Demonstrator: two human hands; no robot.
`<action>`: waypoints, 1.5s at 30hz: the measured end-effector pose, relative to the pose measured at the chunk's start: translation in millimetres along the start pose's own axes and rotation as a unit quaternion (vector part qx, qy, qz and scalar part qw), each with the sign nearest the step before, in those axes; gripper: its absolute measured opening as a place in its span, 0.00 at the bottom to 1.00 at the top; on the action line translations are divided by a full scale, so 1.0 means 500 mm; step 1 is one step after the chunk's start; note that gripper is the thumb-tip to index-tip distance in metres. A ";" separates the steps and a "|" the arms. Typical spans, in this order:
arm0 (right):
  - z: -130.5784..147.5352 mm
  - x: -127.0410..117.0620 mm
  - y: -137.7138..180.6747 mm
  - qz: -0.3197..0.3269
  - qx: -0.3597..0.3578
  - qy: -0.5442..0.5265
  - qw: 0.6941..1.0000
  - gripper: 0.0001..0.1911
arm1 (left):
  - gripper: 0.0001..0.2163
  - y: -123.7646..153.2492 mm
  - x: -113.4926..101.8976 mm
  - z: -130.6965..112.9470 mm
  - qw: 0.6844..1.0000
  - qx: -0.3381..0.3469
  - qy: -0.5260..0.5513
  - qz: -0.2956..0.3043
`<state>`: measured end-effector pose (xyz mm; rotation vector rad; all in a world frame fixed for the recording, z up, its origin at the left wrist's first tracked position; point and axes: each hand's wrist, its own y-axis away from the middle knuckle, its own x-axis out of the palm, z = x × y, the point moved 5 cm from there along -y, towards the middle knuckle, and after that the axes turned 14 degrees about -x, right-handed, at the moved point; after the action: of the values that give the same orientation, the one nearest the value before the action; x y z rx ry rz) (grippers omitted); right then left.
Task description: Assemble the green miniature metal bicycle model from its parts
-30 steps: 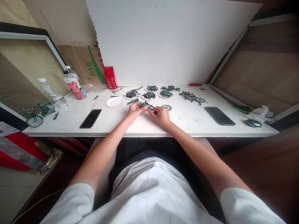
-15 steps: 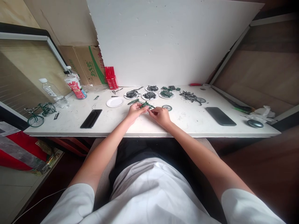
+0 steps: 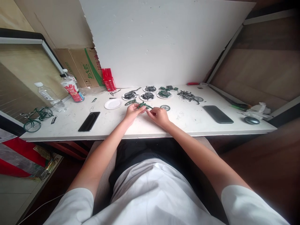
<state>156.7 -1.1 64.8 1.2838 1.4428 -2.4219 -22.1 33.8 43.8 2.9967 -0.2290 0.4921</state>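
Note:
My left hand [image 3: 133,112] is closed around a small green model bicycle frame [image 3: 145,106], held low over the table. A dark green wheel [image 3: 130,102] shows just beyond its knuckles; whether it is joined to the frame I cannot tell. My right hand [image 3: 159,115] is closed in a pinch at the near right side of the frame, its fingertips almost meeting the left thumb. Anything small between those fingertips is too tiny to make out. Beyond the right hand a loose green spoked wheel [image 3: 165,107] lies flat on the table.
Paper plates with black parts [image 3: 148,96] and green parts [image 3: 164,93] stand behind the hands, near a bare plate [image 3: 113,104]. More black parts [image 3: 189,95] lie to the right. An assembled green model bicycle [image 3: 37,118], bottles [image 3: 72,88] and phone [image 3: 89,121] are leftward; a dark slab [image 3: 217,114] is rightward.
The whole view has shifted slightly as my head moved. Both hands stay together at the green frame, with only a slight shift of the right fingers.

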 end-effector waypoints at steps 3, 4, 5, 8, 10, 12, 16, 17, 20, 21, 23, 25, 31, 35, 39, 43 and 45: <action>0.000 -0.025 -0.010 -0.011 -0.004 0.027 1.000 0.31 | 0.26 0.001 -0.001 -0.004 1.000 0.010 -0.001 -0.003; -0.003 -0.039 -0.016 -0.020 -0.003 0.031 0.999 0.31 | 0.26 0.001 -0.002 -0.005 1.000 0.012 -0.002 -0.004; -0.009 -0.054 -0.023 -0.028 -0.003 0.028 0.999 0.31 | 0.26 0.001 -0.003 -0.006 1.000 0.013 -0.003 -0.007; -0.050 -0.108 -0.041 -0.052 0.020 0.020 0.998 0.25 | 0.27 -0.001 -0.006 -0.007 1.000 0.011 -0.008 -0.018; -0.092 -0.134 -0.045 -0.032 0.046 0.017 0.998 0.20 | 0.28 -0.002 -0.007 -0.007 1.000 0.006 -0.012 -0.023; -0.136 -0.146 -0.038 0.012 0.068 0.021 0.997 0.16 | 0.28 -0.002 -0.008 -0.007 1.000 0.001 -0.016 -0.026; -0.207 -0.125 -0.003 0.137 0.098 0.015 0.986 0.18 | 0.27 -0.001 -0.007 -0.006 0.999 -0.003 -0.031 -0.026; -0.218 -0.116 0.005 0.161 0.106 0.018 0.981 0.19 | 0.27 -0.001 -0.007 -0.006 0.999 -0.003 -0.033 -0.026; -0.231 -0.091 0.019 0.228 0.097 0.026 0.968 0.23 | 0.27 -0.002 -0.008 -0.004 0.999 -0.002 -0.035 -0.026; -0.231 -0.087 0.020 0.236 0.097 0.034 0.966 0.24 | 0.28 -0.002 -0.009 -0.004 0.999 -0.002 -0.036 -0.026; -0.225 -0.083 0.018 0.239 0.101 0.053 0.964 0.25 | 0.28 -0.002 -0.009 -0.003 0.999 -0.002 -0.039 -0.026; -0.217 -0.083 0.016 0.235 0.109 0.072 0.963 0.23 | 0.28 -0.002 -0.008 -0.003 0.999 -0.001 -0.042 -0.027; -0.220 -0.089 0.019 0.189 0.175 0.112 0.960 0.19 | 0.29 -0.006 -0.006 -0.007 0.995 0.051 -0.062 -0.053; -0.237 -0.085 0.025 0.161 0.188 0.086 0.965 0.17 | 0.27 -0.014 -0.009 -0.004 0.989 0.110 -0.085 -0.056; -0.253 -0.074 0.031 0.151 0.180 0.079 0.969 0.16 | 0.22 -0.012 -0.013 -0.001 0.973 0.159 -0.141 -0.089; -0.265 -0.065 0.034 0.144 0.163 0.077 0.973 0.16 | 0.20 -0.005 -0.008 0.000 0.968 0.161 -0.169 -0.097; -0.269 -0.062 0.035 0.142 0.157 0.074 0.974 0.16 | 0.20 -0.002 -0.006 0.001 0.968 0.154 -0.171 -0.096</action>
<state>269.0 78.5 43.1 1.6355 0.8428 -2.4640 -24.6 35.4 42.4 3.3440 0.1281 -0.0158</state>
